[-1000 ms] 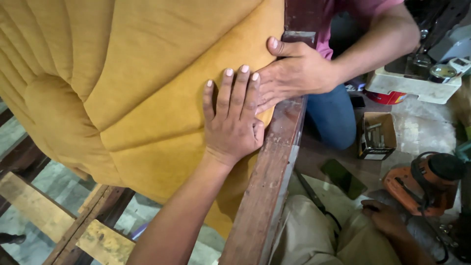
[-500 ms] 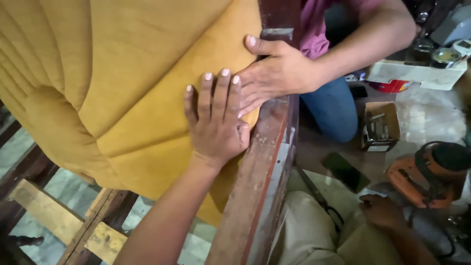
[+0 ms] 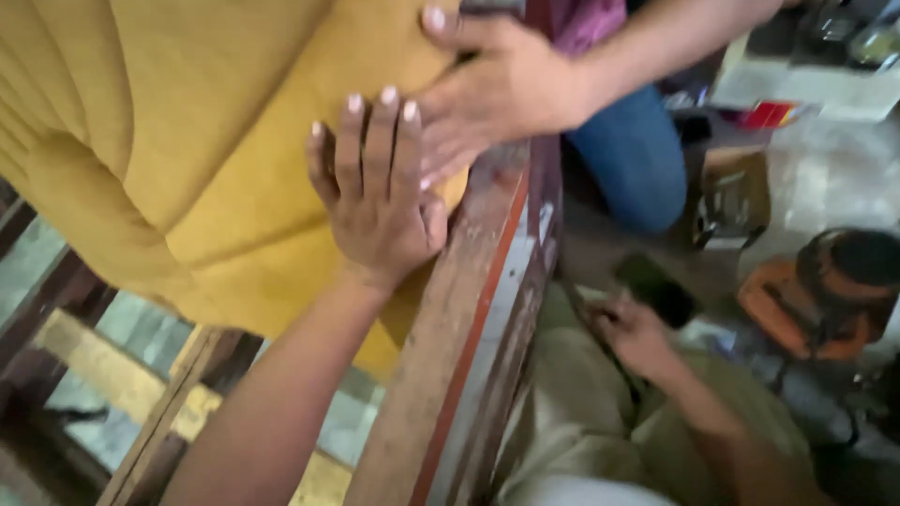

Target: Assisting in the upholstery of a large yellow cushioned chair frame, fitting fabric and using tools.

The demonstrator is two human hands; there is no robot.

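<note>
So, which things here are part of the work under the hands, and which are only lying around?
In use:
- mustard fabric, pressed flat by the left hand
- wooden rail along the fabric's edge
- another person's hand, also on the fabric

Lying about:
- orange power tool on the floor
- small open box
- right hand, down near the knee
</note>
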